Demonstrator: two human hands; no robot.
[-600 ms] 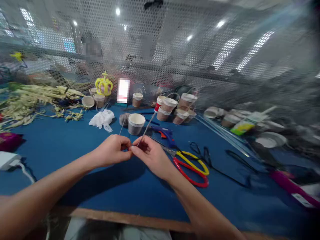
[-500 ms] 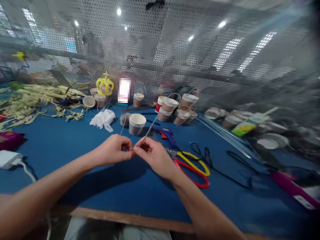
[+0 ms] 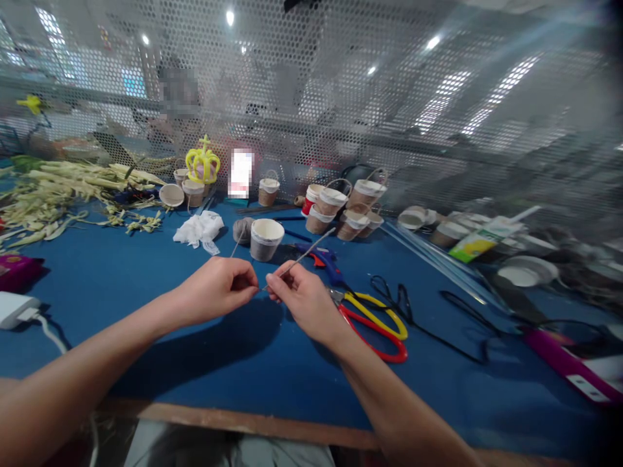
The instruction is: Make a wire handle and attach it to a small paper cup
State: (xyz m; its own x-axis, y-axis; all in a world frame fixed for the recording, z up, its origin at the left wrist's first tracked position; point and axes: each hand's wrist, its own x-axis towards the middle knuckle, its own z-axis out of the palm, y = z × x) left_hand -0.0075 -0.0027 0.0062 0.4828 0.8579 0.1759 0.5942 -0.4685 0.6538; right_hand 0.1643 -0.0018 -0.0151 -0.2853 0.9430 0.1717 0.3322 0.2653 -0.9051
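My left hand (image 3: 219, 292) and my right hand (image 3: 302, 299) meet above the blue table (image 3: 146, 350), each pinching a thin grey wire. My right hand pinches a long wire piece (image 3: 306, 253) that slants up to the right. A second wire strand (image 3: 237, 243) rises from my left hand's pinch toward a ball of twine (image 3: 241, 230). A paper cup (image 3: 265, 239) stands just behind my hands.
Red-and-yellow scissors (image 3: 374, 321) and a blue glue gun (image 3: 324, 257) lie right of my right hand. Several paper cups (image 3: 341, 207), a yellow crown (image 3: 202, 162), straw strips (image 3: 63, 191) and white cloth (image 3: 198, 228) sit farther back. A perforated screen (image 3: 341, 97) closes the back; a person sits behind it.
My right hand has tipped the long wire from steeply upright to slanting low toward the right. Both hands stay together at the pinch.
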